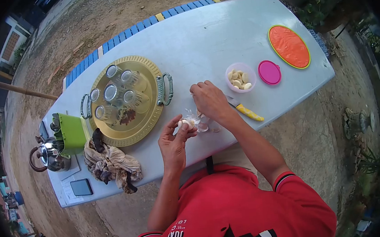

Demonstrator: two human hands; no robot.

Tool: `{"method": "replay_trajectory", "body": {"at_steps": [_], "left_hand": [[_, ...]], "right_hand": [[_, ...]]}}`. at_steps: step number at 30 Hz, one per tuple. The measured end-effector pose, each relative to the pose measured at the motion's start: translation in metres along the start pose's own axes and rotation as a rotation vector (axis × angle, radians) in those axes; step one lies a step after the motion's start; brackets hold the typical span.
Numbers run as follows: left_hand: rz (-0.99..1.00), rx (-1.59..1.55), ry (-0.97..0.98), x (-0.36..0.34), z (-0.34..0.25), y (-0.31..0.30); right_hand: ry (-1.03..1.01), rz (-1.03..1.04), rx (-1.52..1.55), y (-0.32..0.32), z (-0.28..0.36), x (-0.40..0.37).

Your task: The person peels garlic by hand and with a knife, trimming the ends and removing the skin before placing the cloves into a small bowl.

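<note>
My left hand (173, 146) is closed around white garlic (185, 124), thumb on top, above the table's near edge. My right hand (210, 100) is just beyond it, its fingers curled together; what they hold, if anything, is hidden. Papery garlic skins (203, 125) lie on the table between and below the hands. Right of my right hand lies a knife (249, 112) with a yellow patterned handle, its blade partly behind my wrist. A pale plastic bowl (253, 73) of peeled garlic cloves (239, 79) stands just past the knife.
A pink lid (269, 72) and an orange oval mat (289, 46) lie to the right on the white table (218, 30). At left are a gold tray (147, 122) with several glasses, a crumpled cloth (112, 160), a green container (73, 134), a kettle (51, 155) and a phone (81, 187).
</note>
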State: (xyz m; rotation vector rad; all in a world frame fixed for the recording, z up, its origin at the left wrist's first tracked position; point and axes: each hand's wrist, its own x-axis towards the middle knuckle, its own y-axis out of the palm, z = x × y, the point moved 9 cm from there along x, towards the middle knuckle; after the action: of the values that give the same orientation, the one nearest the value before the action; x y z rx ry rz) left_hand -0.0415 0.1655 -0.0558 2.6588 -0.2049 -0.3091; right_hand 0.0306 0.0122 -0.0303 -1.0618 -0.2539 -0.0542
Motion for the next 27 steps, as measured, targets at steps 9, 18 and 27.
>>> {"method": "replay_trajectory", "body": {"at_steps": [9, 18, 27], "left_hand": [[-0.024, 0.028, 0.050, -0.001, -0.010, 0.004], [0.015, 0.156, 0.045, 0.000, -0.009, 0.007], [-0.047, 0.226, 0.191, -0.004, -0.016, 0.008]], "right_hand": [[-0.056, -0.078, 0.401, -0.061, 0.036, -0.039], [0.071, 0.152, 0.886, -0.035, 0.030, -0.063], [0.132, 0.058, 0.908, -0.026, 0.033, -0.068]]}}
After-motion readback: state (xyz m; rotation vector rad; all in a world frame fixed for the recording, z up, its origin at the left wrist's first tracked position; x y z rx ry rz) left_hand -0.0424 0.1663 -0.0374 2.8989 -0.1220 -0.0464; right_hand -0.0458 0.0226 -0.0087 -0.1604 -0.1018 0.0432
